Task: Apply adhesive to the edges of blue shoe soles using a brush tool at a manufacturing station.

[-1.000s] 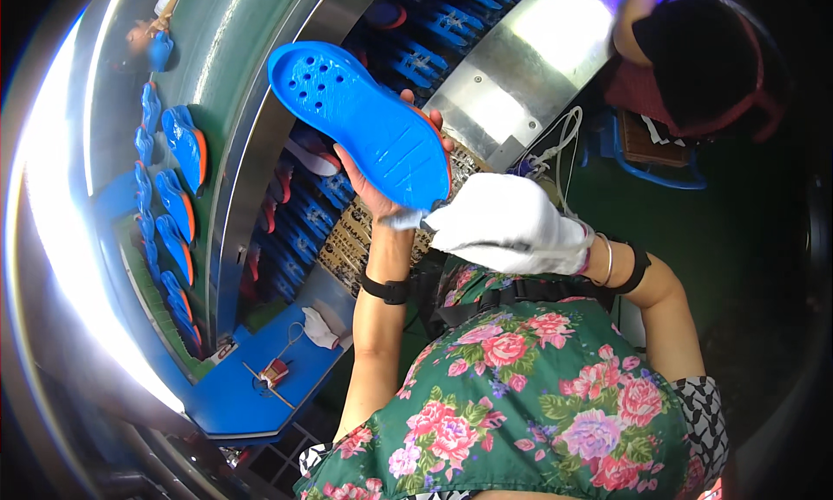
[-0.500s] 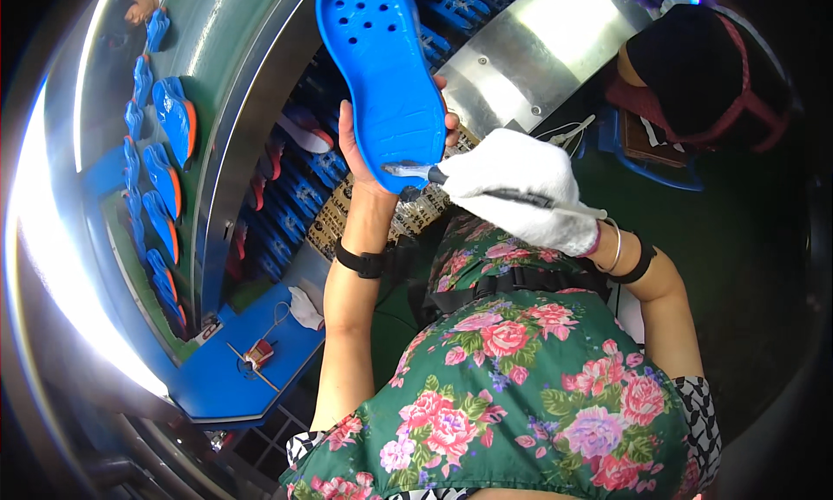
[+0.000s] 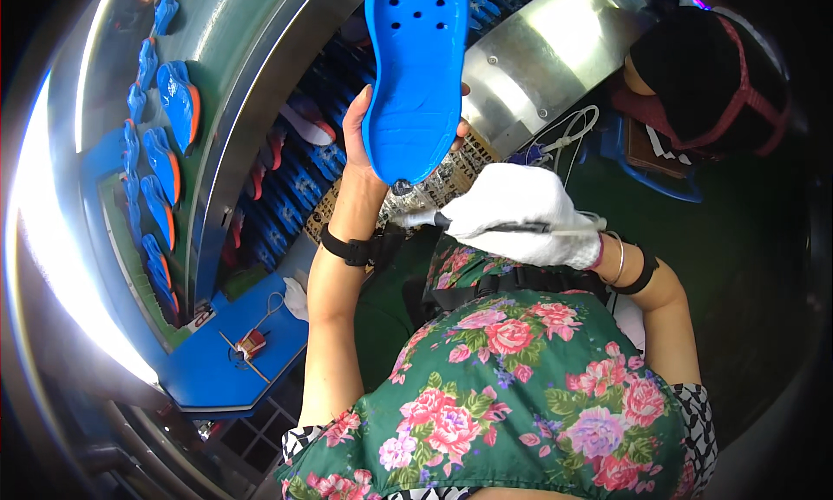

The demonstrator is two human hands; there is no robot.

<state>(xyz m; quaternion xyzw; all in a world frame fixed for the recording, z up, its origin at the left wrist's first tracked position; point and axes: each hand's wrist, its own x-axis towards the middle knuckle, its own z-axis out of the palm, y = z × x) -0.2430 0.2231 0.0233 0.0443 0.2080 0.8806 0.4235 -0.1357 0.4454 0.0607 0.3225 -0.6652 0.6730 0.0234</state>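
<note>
My bare left hand (image 3: 359, 144) holds up a blue shoe sole (image 3: 415, 101) from behind. Its thumb lies along the left edge and fingertips show at the right edge. Round holes pierce the sole's front part, and its heel end points towards me. In a white glove, my right hand (image 3: 519, 215) is closed round the handle of a brush (image 3: 423, 219). The pale brush tip points left, below the heel and apart from it. What lies on the sole's underside is hidden.
On the left, blue and orange shoe parts (image 3: 178, 105) stand along a green conveyor belt (image 3: 221, 40). A blue shelf (image 3: 217, 383) carries a small red object (image 3: 252, 344). Several shoe parts fill a rack beyond my left arm. Another person (image 3: 694, 75) is at the right.
The brush has come off the sole's heel and dropped below it with my right hand. My left hand has shifted the sole to the right and turned it more upright.
</note>
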